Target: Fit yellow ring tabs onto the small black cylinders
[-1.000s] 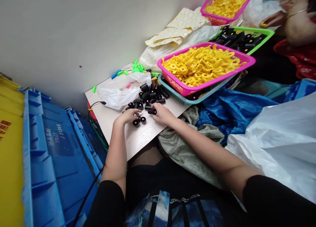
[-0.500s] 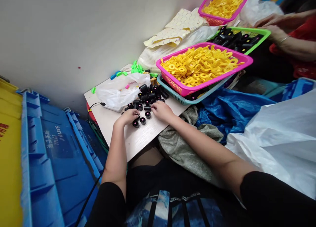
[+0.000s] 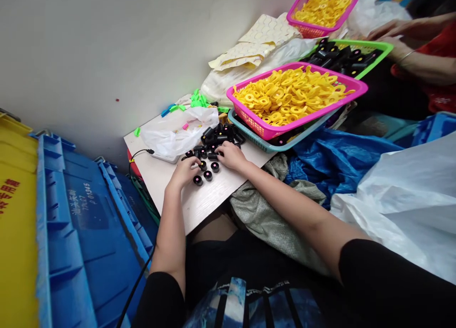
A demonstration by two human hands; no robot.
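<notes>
My left hand [image 3: 183, 172] rests over black cylinders with pink-dotted ends on a white board [image 3: 199, 207]. My right hand [image 3: 231, 156] has its fingertips against a black cylinder [image 3: 213, 156] lying on its side. Several upright cylinders stand near both hands, including one [image 3: 208, 176] just in front of them. A heap of black cylinders [image 3: 219, 136] lies beyond my hands. My palms hide whatever lies under them, and I cannot tell whether either hand holds a cylinder.
A pink basket of yellow rings [image 3: 292, 97] sits on a teal tray [image 3: 249, 138] beside the board. A white plastic bag [image 3: 178, 133] lies on the board. A blue crate [image 3: 81, 214] stands to my left. A co-worker's hands [image 3: 392, 33] reach over a green tray of cylinders [image 3: 349, 57].
More cylinders now stand upright near my hands, and the loose heap looks smaller. My hands have shifted only slightly. The co-worker's hands have moved in over the green tray.
</notes>
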